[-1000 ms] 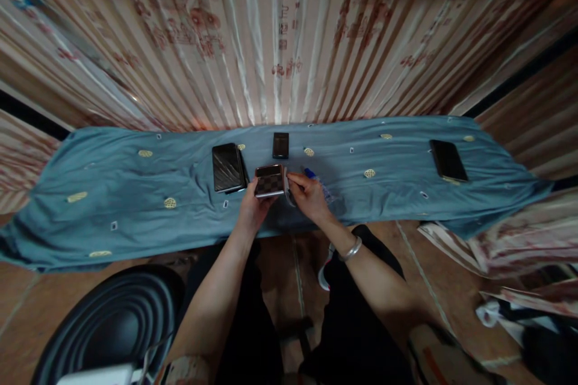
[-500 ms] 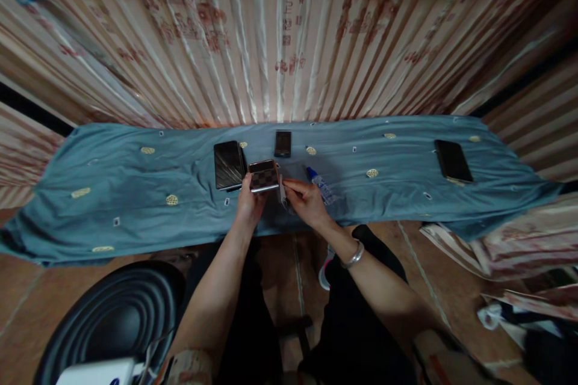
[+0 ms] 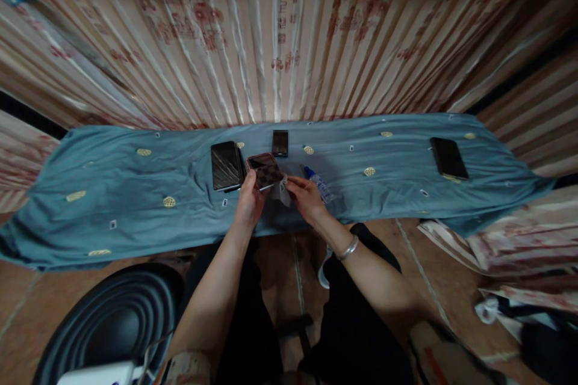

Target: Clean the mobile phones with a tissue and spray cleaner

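Note:
My left hand [image 3: 249, 200] grips a small squarish phone [image 3: 266, 171] by its lower left side; its face has a brown checkered pattern with a dark, glossy strip along the top. At the phone's lower right corner, my right hand [image 3: 307, 197] pinches a thin, pale wipe [image 3: 284, 191], part of which hangs below the fingers. Just behind the right hand lies a clear bottle with a blue cap [image 3: 318, 183], its lower end partly covered. Left of the held phone is a larger black, glossy device [image 3: 226, 165], and beyond it a small dark phone [image 3: 280, 143].
Blue patterned cloth [image 3: 126, 192] covers the long table. Toward its right end rests another black device [image 3: 448, 158]. A pleated curtain [image 3: 253, 42] hangs along the back. Below left are a black ridged round stool [image 3: 112, 325] and a white box [image 3: 97, 374] with a cable.
The checkered phone has turned in my left hand, its right side now lower and its face more toward me. My right hand has brought the wipe against its corner. The view shifted slightly.

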Motion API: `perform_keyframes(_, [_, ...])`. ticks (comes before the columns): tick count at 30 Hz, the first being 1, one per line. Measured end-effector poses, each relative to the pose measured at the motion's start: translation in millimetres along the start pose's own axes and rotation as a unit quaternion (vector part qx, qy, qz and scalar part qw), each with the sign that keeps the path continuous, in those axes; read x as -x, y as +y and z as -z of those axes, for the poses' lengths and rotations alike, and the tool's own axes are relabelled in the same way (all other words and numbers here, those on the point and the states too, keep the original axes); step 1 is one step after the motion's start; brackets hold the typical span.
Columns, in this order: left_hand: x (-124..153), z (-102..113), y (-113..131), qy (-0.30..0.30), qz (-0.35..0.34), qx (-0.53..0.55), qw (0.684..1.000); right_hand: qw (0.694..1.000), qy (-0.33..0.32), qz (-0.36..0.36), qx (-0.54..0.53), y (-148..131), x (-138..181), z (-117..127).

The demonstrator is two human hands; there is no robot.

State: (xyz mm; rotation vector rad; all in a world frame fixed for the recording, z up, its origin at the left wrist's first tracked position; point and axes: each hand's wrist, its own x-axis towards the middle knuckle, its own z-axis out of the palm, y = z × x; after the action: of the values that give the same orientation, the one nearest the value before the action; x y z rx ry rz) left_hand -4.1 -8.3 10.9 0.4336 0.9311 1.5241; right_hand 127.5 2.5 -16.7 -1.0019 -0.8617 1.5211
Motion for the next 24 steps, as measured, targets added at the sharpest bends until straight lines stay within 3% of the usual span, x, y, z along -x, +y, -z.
perform_keyframes(5, [5.6,-5.7,4.2,-0.02,-0.026,-0.025,0.999,0.997,0.0,-0.043,-0.058,5.1,-7.4,1.0])
perform_keyframes(11, [13.6,-5.9,9.1,-0.053,-0.02,-0.039,0.998,0.998,0.002,-0.059,-0.033,4.9,-16.6,4.3])
perform_keyframes(18, [17.3,0.7,7.3,-0.068,0.022,-0.025,0.997,0.999,0.021,-0.042,-0.008,-4.4,-30.4,10.9])
perform_keyframes(24, [20.1,1.9,7.6,-0.062,0.109,-0.007,0.992,0.999,0.027,-0.027,0.009,-16.4,-33.6,14.6])
